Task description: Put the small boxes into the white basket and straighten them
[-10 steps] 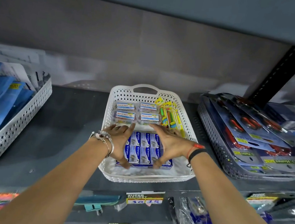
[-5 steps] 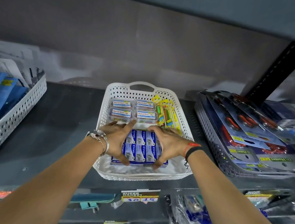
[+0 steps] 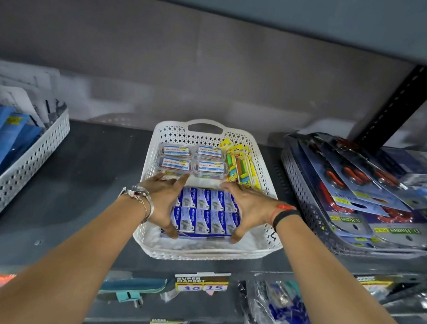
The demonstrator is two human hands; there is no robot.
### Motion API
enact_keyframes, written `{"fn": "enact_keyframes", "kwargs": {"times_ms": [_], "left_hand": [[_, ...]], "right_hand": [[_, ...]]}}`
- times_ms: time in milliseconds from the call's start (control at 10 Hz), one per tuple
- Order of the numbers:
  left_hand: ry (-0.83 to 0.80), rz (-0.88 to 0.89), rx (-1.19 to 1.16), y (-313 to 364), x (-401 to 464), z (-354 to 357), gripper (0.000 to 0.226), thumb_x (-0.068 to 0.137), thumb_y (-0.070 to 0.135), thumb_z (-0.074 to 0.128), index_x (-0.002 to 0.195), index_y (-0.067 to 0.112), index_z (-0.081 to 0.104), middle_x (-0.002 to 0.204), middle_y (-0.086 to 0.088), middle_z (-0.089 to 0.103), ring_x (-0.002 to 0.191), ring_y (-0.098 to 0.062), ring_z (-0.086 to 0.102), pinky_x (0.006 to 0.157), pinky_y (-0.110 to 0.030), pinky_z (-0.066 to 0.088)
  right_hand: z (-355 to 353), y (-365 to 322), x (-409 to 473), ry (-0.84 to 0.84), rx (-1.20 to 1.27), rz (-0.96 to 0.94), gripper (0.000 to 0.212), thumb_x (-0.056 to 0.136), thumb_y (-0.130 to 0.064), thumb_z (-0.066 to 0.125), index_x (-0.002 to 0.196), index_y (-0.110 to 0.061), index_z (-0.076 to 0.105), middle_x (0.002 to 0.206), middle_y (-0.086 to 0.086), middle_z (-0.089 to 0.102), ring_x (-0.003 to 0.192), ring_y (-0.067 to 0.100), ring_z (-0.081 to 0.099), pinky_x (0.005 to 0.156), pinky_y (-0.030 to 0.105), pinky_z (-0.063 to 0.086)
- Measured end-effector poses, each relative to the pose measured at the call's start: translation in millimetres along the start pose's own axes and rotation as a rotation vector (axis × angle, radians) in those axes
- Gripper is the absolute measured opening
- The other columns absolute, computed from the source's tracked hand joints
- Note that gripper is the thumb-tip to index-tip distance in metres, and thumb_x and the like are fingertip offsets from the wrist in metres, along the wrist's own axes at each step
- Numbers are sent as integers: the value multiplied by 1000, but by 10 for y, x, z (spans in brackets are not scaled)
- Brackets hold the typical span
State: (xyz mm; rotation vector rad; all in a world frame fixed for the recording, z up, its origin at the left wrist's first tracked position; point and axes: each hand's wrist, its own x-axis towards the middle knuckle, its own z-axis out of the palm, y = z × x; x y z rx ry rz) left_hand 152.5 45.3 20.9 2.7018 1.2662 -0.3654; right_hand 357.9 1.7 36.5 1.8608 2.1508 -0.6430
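Small boxes (image 3: 206,212): blue-and-white, packed in two rows as one block, lying flat in the near half of the white basket, touching one another.
White basket (image 3: 272,239): perforated walls, handle cut-out at the far end, standing on the dark shelf (image 3: 92,174), centred between two other baskets.
Left hand (image 3: 163,201): inside the basket, palm against the left edge of the block, thumb hooked round the near left corner, fingers stretched toward the far side.
Right hand (image 3: 248,206): mirrored on the right edge, thumb at the near right corner, fingers reaching over the far right corner.
Grip: both hands spread wide and pressed inward, bracketing the block between them; nothing lifted clear of the basket floor as far as can be seen.
Wrists: metal watch (image 3: 137,193) and thin bracelet on the left; black band (image 3: 285,216) and red thread on the right.
Far half of basket: four clear tubs (image 3: 190,159) with white labels, two by two; colourful packets (image 3: 241,168) along the right wall.
Left basket (image 3: 14,172): white, holding blue packs.
Right basket (image 3: 307,195): grey, piled with carded scissors (image 3: 351,189).
Shelf edge: yellow price label (image 3: 201,284) just below the basket.
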Motion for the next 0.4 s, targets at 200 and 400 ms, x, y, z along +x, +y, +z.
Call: {"fn": "enact_keyframes", "kwargs": {"times_ms": [200,400], "left_hand": [[-28,-39,-22,2,-10,10,131,54,62,73,137,12,-17,148,-10,24,135,-30,13,109,-35,13],[2,-28,-63,5,-99,0,121,65,63,64,136,9,-18,152,-12,2,137,-22,3,109,-33,-1]], "right_hand": [[23,-15,11,-23,-17,29,116,57,-32,87,144,-23,10,154,7,25,138,27,28,114,39,27],[-23,-75,-15,-84,-105,34,123,66,-40,79,148,-21,-10,159,3,-8,147,19,-4,121,41,1]]}}
